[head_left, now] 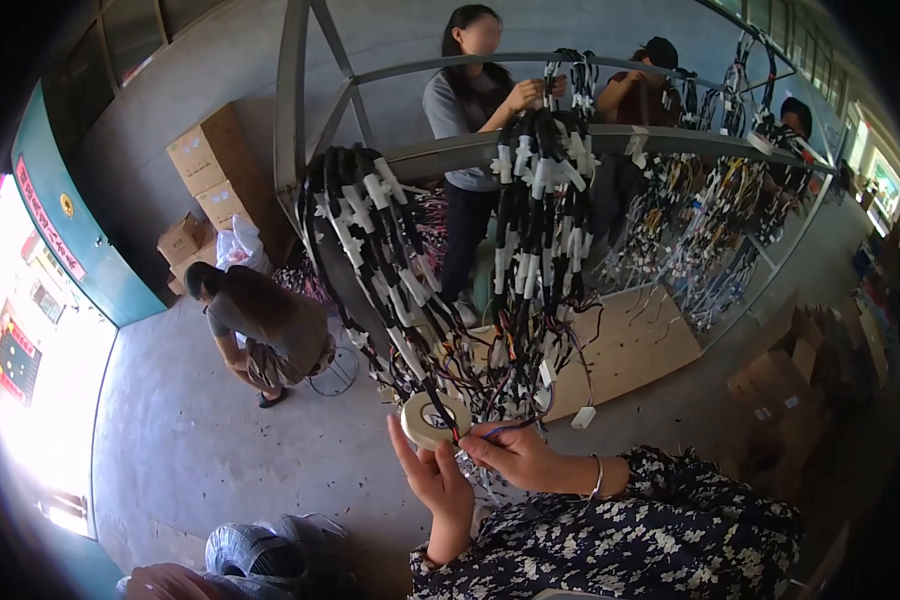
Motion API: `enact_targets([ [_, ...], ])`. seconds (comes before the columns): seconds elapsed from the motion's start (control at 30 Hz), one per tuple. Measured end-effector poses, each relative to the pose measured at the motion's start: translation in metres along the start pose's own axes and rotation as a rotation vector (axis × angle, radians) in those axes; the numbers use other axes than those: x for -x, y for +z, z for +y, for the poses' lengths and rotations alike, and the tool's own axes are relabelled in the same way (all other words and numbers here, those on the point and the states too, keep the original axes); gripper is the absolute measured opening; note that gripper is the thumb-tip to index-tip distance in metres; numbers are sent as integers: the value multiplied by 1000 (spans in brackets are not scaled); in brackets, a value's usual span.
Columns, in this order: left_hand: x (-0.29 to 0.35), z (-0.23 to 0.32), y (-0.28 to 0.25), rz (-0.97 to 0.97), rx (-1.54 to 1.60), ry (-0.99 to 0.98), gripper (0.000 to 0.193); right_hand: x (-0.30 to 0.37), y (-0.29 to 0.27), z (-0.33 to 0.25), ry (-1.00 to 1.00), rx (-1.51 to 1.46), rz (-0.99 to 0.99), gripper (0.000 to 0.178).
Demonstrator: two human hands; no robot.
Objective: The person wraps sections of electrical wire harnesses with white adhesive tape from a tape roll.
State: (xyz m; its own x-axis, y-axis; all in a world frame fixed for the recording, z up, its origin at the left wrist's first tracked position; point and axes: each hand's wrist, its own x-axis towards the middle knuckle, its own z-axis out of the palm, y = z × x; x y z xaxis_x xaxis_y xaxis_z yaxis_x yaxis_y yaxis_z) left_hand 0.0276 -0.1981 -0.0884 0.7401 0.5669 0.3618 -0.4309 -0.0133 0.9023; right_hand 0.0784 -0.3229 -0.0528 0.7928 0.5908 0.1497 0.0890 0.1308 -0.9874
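A cream-coloured roll of tape is at my left hand, its index finger stretched up along the roll's edge and its thumb at the lower side. Just right of the roll, my right hand is closed in a pinch on thin wires, some red and some blue-purple. These wires run up into a hanging wire harness with black sleeving and white wrapped sections. Beside it hangs a second thick bunch of harnesses. Whether tape is wound on the wires under my fingers, I cannot tell.
A grey metal rack carries the harnesses. Beneath lies a wooden board. Several people work behind the rack; another person sits low at left near cardboard boxes. More cartons stand at right. A plastic-wrapped bundle lies at lower left.
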Motion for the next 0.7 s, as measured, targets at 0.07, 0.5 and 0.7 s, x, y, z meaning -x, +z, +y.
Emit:
enact_targets([
  [0.07,-6,3,-12,-152,17,-195,75,3,-2,4,32,-21,-27,28],
  [0.5,-26,15,-3,-284,183,-365,79,-17,-28,-6,-215,129,35,22],
  [0.7,-4,-5,2,19,-23,27,76,-18,-25,16,-241,140,-36,16],
])
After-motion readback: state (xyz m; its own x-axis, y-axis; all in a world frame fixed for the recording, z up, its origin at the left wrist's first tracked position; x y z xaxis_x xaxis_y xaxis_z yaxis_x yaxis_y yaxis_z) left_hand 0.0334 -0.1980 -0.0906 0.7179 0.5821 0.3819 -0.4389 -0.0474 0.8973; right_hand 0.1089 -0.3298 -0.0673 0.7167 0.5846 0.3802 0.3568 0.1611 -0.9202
